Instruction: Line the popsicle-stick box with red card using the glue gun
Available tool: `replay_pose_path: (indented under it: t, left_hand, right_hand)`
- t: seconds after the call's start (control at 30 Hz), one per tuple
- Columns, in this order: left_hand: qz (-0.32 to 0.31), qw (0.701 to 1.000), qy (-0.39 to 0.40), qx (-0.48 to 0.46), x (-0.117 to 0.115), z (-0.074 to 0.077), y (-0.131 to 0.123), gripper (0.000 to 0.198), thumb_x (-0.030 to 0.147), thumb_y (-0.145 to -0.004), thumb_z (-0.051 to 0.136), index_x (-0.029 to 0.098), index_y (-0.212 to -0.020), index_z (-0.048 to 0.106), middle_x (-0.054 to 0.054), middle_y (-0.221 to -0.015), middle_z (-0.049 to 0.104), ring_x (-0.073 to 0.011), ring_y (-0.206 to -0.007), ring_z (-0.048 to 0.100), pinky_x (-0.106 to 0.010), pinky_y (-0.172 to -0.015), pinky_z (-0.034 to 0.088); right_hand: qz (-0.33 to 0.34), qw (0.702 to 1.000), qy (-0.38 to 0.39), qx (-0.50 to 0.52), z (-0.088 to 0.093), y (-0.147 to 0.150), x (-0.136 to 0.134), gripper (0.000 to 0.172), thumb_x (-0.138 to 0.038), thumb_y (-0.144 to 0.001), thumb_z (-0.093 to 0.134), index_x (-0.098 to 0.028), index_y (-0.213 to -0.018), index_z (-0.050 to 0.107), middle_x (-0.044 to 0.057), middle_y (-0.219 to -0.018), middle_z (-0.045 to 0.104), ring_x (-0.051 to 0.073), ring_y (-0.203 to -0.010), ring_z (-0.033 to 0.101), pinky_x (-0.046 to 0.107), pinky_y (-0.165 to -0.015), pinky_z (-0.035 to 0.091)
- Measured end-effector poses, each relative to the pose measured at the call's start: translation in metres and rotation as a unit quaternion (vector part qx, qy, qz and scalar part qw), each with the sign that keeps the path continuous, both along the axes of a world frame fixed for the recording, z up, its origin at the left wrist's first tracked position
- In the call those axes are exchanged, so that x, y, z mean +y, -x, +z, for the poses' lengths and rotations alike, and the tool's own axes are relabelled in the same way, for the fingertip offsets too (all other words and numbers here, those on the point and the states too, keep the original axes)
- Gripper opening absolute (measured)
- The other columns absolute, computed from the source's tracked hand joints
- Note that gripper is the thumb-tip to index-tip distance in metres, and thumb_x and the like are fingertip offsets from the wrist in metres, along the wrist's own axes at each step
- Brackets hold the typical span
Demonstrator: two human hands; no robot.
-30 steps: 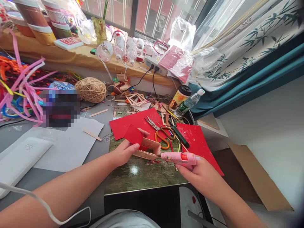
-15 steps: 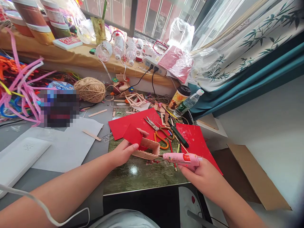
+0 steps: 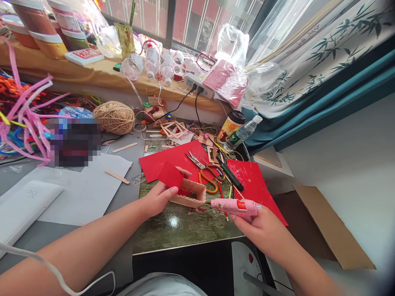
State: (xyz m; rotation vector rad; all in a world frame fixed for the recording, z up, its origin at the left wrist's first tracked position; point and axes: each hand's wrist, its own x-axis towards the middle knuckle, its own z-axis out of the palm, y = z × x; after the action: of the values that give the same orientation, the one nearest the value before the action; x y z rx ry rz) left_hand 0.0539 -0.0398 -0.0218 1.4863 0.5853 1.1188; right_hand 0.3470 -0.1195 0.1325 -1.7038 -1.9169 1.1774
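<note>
My left hand (image 3: 163, 195) grips a small open box made of wooden sticks (image 3: 189, 200), tilted above the green marbled board. A piece of red paper (image 3: 170, 176) stands up at the box's left end, against my left fingers. In my right hand (image 3: 254, 222) is a pink glue gun (image 3: 235, 206), its nozzle pointing left, close to the box's right corner. Whether the nozzle touches the wood I cannot tell. Just behind the box lie orange-handled scissors (image 3: 208, 172) on a large red sheet (image 3: 157, 160).
Another red sheet (image 3: 256, 185) lies right, partly under a dark green tool (image 3: 233, 176). Behind stand a cup (image 3: 230, 128) and a water bottle (image 3: 242, 135). Twine ball (image 3: 114, 117), white paper (image 3: 89, 195) and a white device (image 3: 33, 213) are left. A cardboard box (image 3: 335, 226) is right.
The view has shifted slightly. The glue gun's nozzle sits a little farther from the box corner than before. Both hands keep their holds.
</note>
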Motion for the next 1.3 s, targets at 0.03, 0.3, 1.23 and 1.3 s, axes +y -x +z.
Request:
replay_pose_path:
  t: [0.03,0.3,1.23,1.3]
  left_hand:
    - [0.0,1.0,0.0,0.0,0.0,0.001,0.0,0.051,0.053,-0.104,0.054,0.022,-0.144,0.057,-0.014,-0.141,0.067,-0.0359,-0.137,0.057,-0.052,-0.122,0.038]
    - [-0.004,1.0,0.007,-0.007,0.0,0.003,0.0,0.05,0.051,-0.104,0.054,0.022,-0.144,0.059,-0.013,-0.139,0.069,-0.0356,-0.136,0.058,-0.051,-0.12,0.04]
    - [-0.007,1.0,0.011,-0.002,0.0,0.002,-0.001,0.055,0.056,-0.104,0.053,0.023,-0.148,0.056,-0.015,-0.144,0.066,-0.0369,-0.136,0.059,-0.05,-0.118,0.041]
    - [-0.006,1.0,0.011,-0.001,0.0,0.003,-0.001,0.055,0.055,-0.104,0.053,0.023,-0.149,0.055,-0.015,-0.144,0.066,-0.0368,-0.137,0.058,-0.051,-0.119,0.04]
  right_hand:
    - [0.001,1.0,0.008,0.002,0.001,0.001,0.0,0.047,-0.023,-0.094,0.063,-0.035,-0.137,0.077,0.001,-0.128,0.082,0.03,-0.121,0.076,0.042,-0.106,0.062]
    - [-0.006,0.999,0.05,0.006,0.003,0.006,0.0,0.05,-0.021,-0.098,0.058,-0.036,-0.144,0.071,0.0,-0.14,0.076,0.029,-0.129,0.072,0.043,-0.113,0.057]
    - [-0.015,0.998,0.04,0.046,-0.003,-0.003,-0.003,0.049,-0.021,-0.098,0.058,-0.035,-0.142,0.073,0.001,-0.138,0.077,0.028,-0.126,0.074,0.043,-0.112,0.058]
    - [-0.012,0.998,0.044,0.04,-0.003,-0.003,-0.003,0.049,-0.021,-0.098,0.058,-0.035,-0.143,0.073,0.001,-0.136,0.078,0.028,-0.122,0.076,0.043,-0.108,0.06]
